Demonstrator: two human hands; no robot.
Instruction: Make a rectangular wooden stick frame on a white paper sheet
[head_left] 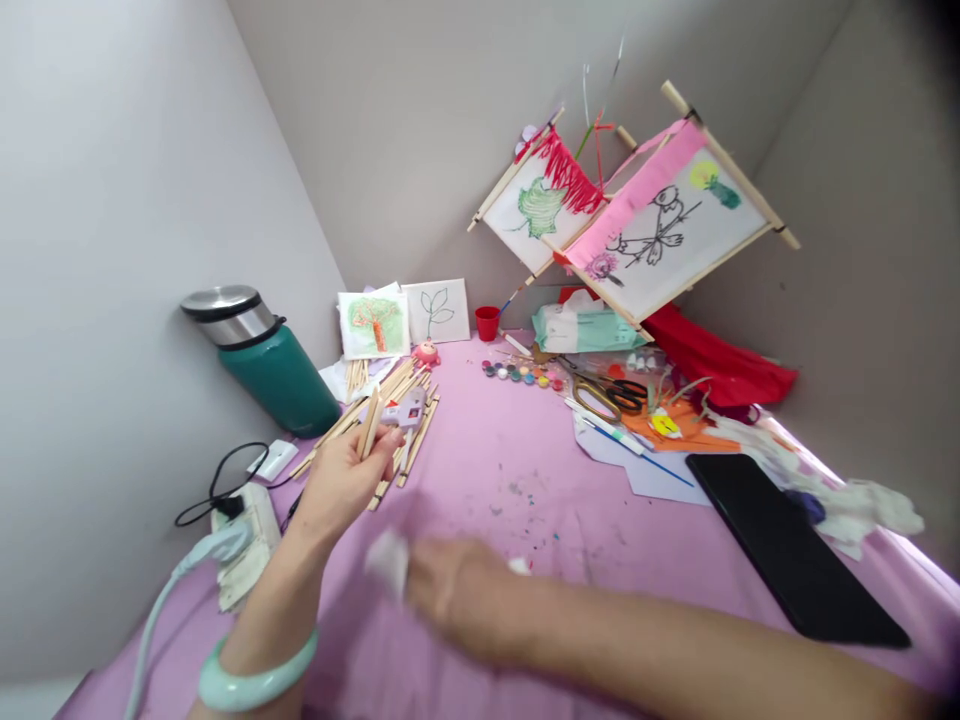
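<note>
1. Head view: left hand [343,475] pinches wooden sticks [370,424], tips upward, near more sticks [421,438].
2. Right hand [466,597] (motion-blurred) grips a white wad [388,562] over the purple tablecloth [480,455]; contact with it cannot be told.

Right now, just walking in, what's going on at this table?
A person's left hand holds what look like pale wooden sticks, near more sticks lying on the pinkish-purple tablecloth. The right hand, blurred, grips a white scrap, perhaps tissue, low over the cloth. Paint pots and scissors lie farther back; stick-framed drawings hang above.
</note>
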